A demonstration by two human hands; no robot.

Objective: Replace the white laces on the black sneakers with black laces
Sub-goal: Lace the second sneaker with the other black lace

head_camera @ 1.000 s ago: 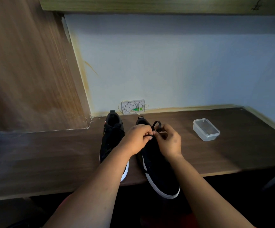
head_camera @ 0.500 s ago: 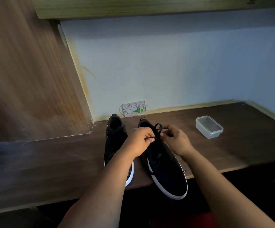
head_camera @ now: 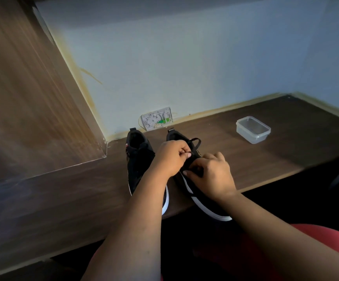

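1. No white lace shows on either sneaker, so the old laces seem to be out already, though both throats are dark and partly hidden.
2. The left sneaker [head_camera: 139,159] stands on the bench [head_camera: 266,159] with its heel toward the wall; whether it carries a black lace I cannot tell.
3. The right sneaker [head_camera: 197,189] lies just beside it, its toe hanging past the bench edge. A loop of black lace [head_camera: 196,141] rises near its collar, so the work looks to be at the final tying or tightening on this shoe.
4. The left hand [head_camera: 171,159] sits over the upper eyelets, fingers curled and pinching the lace close to that loop.
5. The right hand [head_camera: 211,175] rests on the sneaker's tongue area, fingers curled down, apparently gripping another stretch of lace; the strand itself is too dark to confirm.
6. A clear plastic container [head_camera: 253,129] sits well apart to the right.
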